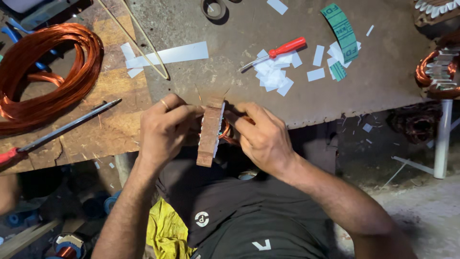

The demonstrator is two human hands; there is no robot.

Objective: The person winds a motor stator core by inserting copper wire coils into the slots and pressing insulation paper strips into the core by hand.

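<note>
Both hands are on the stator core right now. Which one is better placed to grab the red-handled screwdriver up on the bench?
Right, probably. The right hand sits on the side of the stator core below the red-handled screwdriver; the left hand would have to cross over the core.

Motor-rewinding workshop, by the look of it. Worn metal bench plate [306, 100] just beyond the hands, scarred wooden board [105, 129] to their left. Big coil of bare copper wire [45, 72] far left. Red-handled screwdriver [278, 52] ahead of the right hand, amid cut slips of white insulating paper [273, 76]. Green insulation strip [342, 33] farther right. Wound stator [438, 72] at far right edge. Paper offcuts litter the floor.
</note>
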